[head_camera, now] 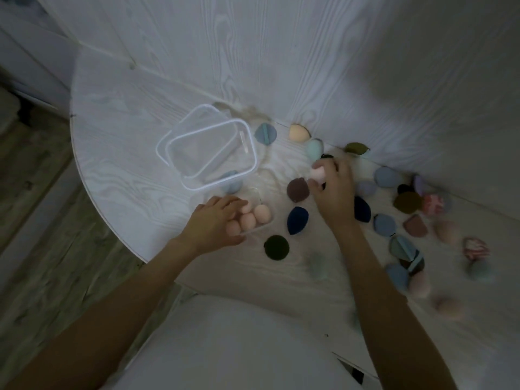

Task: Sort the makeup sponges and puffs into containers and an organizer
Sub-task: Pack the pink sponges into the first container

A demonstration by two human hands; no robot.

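While the right hand (332, 190) pinches a pale pink sponge (318, 173) with curled fingers, a good next move would be to lift it gently and carry it over to the small clear container (260, 220) near the left hand (216, 220). That container already has pink sponges (254, 216) in it, so this one looks like it belongs there. The left hand rests on the side of that container with its fingers fairly straight; I think it should keep the box steady so it does not slide. The sponge is soft, so a light squeeze is enough. The big white counter (126, 153) has a wood pattern and a round edge, and it meets a white wall (253, 52) of the same look. A wooden floor (36, 220) shows on the left, and the room is dim. Two bigger clear containers (208, 153) sit stacked near the middle. Many puffs and sponges lie loose on the right, like a dark blue sponge (297, 220), a brown puff (298, 190) and a dark green puff (276, 247).
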